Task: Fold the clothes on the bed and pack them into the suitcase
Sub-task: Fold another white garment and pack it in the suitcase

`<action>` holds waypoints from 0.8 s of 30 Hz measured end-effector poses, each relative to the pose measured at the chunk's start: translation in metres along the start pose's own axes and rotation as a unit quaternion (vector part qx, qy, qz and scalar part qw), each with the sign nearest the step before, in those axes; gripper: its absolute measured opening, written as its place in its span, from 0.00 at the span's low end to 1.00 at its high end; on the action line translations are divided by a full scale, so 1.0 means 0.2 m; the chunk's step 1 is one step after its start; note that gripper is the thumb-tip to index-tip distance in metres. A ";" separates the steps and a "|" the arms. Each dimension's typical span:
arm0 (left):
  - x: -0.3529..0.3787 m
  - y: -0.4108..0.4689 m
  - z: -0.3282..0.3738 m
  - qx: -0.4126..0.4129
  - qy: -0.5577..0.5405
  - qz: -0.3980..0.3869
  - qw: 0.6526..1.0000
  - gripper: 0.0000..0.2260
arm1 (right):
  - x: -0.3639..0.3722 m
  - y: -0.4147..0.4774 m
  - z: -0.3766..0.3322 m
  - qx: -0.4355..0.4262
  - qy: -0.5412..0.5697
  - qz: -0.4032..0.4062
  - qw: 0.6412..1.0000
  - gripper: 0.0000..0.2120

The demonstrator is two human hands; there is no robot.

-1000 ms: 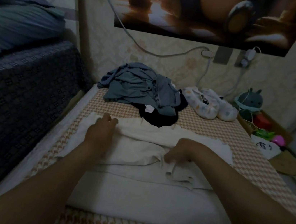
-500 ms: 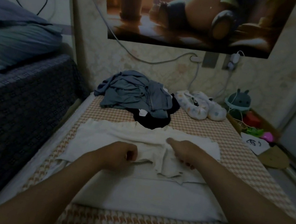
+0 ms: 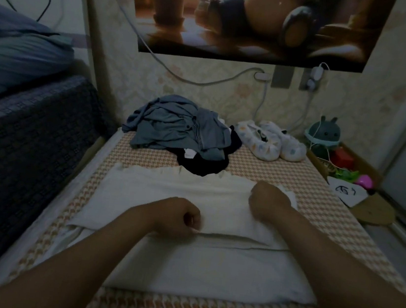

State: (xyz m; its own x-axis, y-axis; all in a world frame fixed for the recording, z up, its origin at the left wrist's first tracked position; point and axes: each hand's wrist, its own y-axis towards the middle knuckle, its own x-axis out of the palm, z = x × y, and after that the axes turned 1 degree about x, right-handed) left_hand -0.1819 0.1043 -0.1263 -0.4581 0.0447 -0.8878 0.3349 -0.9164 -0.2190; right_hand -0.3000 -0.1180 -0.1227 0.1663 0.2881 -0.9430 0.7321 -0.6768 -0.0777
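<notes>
A cream garment [image 3: 165, 195] lies spread flat across the bed, folded over on itself along a near crease. My left hand [image 3: 175, 217] pinches that near folded edge with curled fingers. My right hand [image 3: 268, 201] grips the garment's right end near its far corner. Beyond the cream garment a grey-blue garment [image 3: 177, 124] is heaped on top of a black one [image 3: 200, 166]. No suitcase is in view.
The bed [image 3: 284, 172] has an orange houndstooth cover. A pair of pale slippers [image 3: 270, 142] sits at its far right. To the right, on the floor, are a box of toys [image 3: 343, 159] and a round wooden board [image 3: 375, 212]. A dark raised bed [image 3: 19, 129] borders the left.
The loose flap in the middle has been laid flat, leaving a smooth folded band. My left hand came toward me to the near edge; my right hand moved right to the garment's end.
</notes>
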 end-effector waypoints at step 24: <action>0.03 -0.19 -0.80 -0.344 0.053 0.125 0.929 0.33 | 0.42 -0.02 -0.21 -0.273 -0.165 -0.109 0.941 0.28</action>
State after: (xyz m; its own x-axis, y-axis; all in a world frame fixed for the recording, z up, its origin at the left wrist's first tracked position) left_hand -0.0664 0.2020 -0.1889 -0.2224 -0.0628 -0.9729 0.8844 -0.4330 -0.1742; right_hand -0.2603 -0.0621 -0.1886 -0.1759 0.0937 -0.9799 0.9705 -0.1503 -0.1886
